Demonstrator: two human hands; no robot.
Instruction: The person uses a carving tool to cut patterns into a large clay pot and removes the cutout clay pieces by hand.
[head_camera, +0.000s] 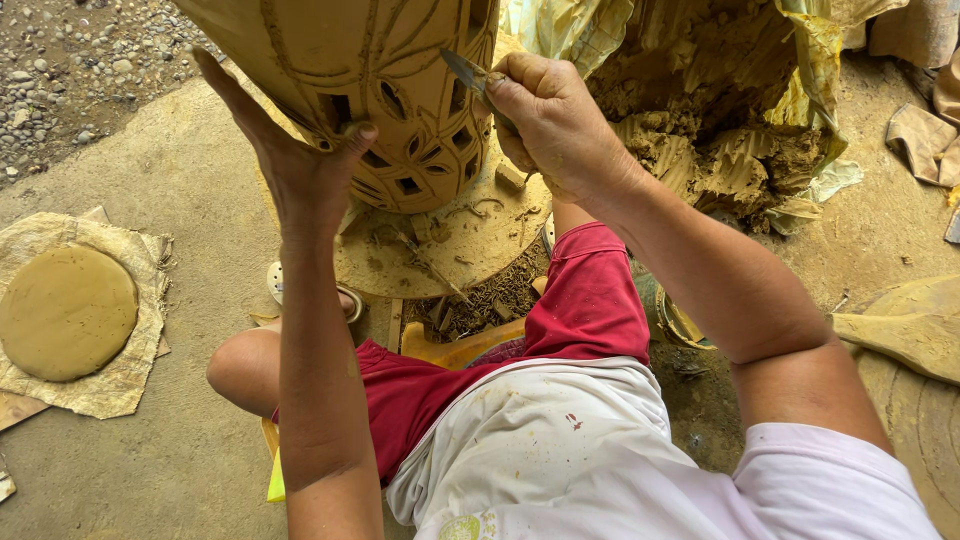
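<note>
**Blade at the wall of a pierced clay vessel**

At the top centre of the frame a tall clay vessel (390, 90) stands on a round work board (470, 250), its long axis leaning up and to the left, out of the frame. The left hand (290, 150) is spread flat against its lower left side, thumb hooked under a cut-out. The right hand (550, 120) is closed around a small knife (465, 72), whose blade points up-left and touches the vessel's right wall. Clay trimmings (480, 300) litter the board. A flat clay disc (65, 312) lies on cloth at the left; a heap of raw clay (720, 110) sits in plastic at the upper right.
</note>
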